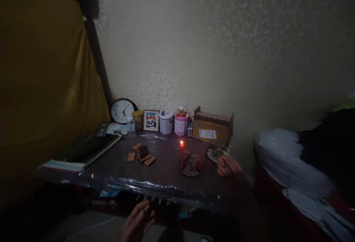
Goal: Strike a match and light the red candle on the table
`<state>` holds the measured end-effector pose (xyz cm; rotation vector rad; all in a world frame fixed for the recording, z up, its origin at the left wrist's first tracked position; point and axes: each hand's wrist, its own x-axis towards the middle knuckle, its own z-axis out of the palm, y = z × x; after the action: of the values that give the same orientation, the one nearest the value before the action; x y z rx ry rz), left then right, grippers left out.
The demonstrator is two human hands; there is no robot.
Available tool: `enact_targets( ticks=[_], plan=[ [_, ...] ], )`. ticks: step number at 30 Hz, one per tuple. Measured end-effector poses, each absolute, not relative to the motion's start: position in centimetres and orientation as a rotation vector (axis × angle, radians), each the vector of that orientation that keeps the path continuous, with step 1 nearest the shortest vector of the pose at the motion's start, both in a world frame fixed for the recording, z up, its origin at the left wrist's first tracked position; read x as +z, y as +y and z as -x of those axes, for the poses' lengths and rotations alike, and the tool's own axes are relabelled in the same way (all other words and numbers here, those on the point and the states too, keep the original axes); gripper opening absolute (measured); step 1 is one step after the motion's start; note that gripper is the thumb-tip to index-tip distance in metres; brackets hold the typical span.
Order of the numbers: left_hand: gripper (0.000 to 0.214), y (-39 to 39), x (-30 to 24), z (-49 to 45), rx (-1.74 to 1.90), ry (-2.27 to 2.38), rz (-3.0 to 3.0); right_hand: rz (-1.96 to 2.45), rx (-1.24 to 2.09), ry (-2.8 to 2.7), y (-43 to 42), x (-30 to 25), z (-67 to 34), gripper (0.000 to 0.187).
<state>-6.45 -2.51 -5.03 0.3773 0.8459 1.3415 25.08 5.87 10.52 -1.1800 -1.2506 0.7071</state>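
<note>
A dark table (166, 168) under clear plastic sheeting stands against the wall. On it a lit red candle (182, 152) rises from a round metal dish (190, 166). My right hand (227, 166) rests closed beside a second round patterned dish (214, 154), pinching something small I cannot make out. My left hand (138, 220) is below the table's front edge, fingers curled around a small brown tile like those on the table. Several brown wooden tiles (142, 154) lie in a loose pile on the tabletop to the left of the candle.
Along the wall stand a round clock (122, 111), a brown jar (138, 120), a framed panda picture (151, 120), two tins (166, 122) and a cardboard box (212, 127). Books (83, 155) lie at the table's left. A yellow curtain (41, 87) hangs left; bedding (291, 160) lies right.
</note>
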Motion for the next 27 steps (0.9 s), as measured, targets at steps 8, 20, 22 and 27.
enact_targets(
  ticks=[8, 20, 22, 27],
  plan=[
    [0.039, -2.8, -5.1, 6.7, 1.322, 0.832, -0.393, 1.392, 0.524, -1.049, 6.8, 8.1, -32.3, 0.024],
    [0.033, -2.8, -3.9, 6.5, 1.305, 0.85, -0.385, 1.607, 0.366, -0.974, 8.9, 2.5, -39.7, 0.018],
    [0.032, -2.8, -3.8, 6.4, 1.3, 0.844, -0.386, 1.64, 0.35, -0.994, 10.0, 2.0, -40.1, 0.017],
    [0.031, -2.9, -3.8, 6.3, 1.275, 0.856, -0.39, 1.712, 0.352, -1.059, 12.3, 1.0, -40.9, 0.018]
  ],
)
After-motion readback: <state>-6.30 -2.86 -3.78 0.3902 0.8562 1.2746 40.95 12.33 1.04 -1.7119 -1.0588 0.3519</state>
